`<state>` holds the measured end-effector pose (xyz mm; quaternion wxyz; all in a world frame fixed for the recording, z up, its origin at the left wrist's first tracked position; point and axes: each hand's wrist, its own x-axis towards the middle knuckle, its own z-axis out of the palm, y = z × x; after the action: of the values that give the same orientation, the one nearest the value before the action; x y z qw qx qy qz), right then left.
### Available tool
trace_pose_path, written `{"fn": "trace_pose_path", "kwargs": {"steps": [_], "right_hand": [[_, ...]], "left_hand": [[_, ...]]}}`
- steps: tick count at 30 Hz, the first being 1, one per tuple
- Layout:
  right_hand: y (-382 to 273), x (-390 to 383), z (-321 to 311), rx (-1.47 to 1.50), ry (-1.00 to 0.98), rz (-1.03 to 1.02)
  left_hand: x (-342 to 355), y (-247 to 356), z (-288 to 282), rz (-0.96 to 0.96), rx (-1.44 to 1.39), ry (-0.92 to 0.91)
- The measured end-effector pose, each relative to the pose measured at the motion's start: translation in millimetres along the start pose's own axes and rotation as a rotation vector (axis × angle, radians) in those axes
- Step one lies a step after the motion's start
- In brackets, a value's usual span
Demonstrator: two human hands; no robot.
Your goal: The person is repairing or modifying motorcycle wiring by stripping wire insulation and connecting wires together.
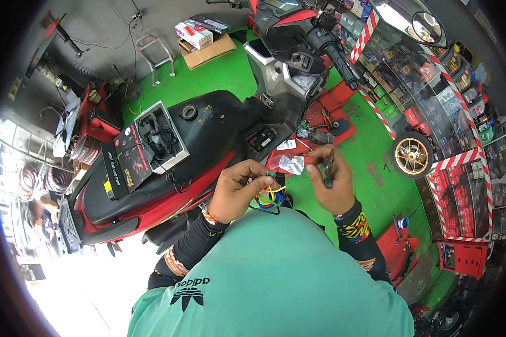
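Note:
My left hand (239, 190) is closed in a pinch on a bundle of thin coloured wires (274, 197). Yellow, blue, green and black strands loop below its fingertips, in front of my shirt. My right hand (333, 182) is raised a short way to the right, apart from the wires. Its thumb and fingers are bent around something small and greyish that I cannot make out. Beyond both hands stands a red and black scooter (208, 121) with its seat toward the left. Under the handlebar, an opened compartment (261, 140) shows in its floor.
An open white box (162, 137) with black cables lies on the seat, beside a black carton (123, 168). Pliers (327, 119) and small parts lie on a red sheet (343, 106) over the green floor. A gold-rimmed wheel (412, 154) leans by the glass display case (421, 95) at right.

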<state>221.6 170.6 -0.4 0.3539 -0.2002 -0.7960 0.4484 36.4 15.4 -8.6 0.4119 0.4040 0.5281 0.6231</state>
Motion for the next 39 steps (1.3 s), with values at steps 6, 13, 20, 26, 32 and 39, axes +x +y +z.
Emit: {"fn": "trace_pose_path", "kwargs": {"steps": [6,13,20,26,32,39], "right_hand": [[24,-16,-17,-0.205,-0.054,0.088],[-4,-2,-6,-0.257,-0.198,-0.124],[-36,16,1,-0.011,-0.245,0.045],[-35,20,11,0.043,-0.319,-0.009],[-36,22,13,0.08,-0.335,-0.054],[-37,15,23,0.209,-0.235,-0.038]], "left_hand": [[-1,-8,-1,0.044,-0.045,0.02],[2,-7,5,0.063,-0.075,0.012],[-1,0,7,0.057,0.032,0.012],[-1,5,5,0.036,0.115,0.043],[-2,3,3,0.086,0.093,0.046],[0,7,4,0.101,0.079,0.005]]}}
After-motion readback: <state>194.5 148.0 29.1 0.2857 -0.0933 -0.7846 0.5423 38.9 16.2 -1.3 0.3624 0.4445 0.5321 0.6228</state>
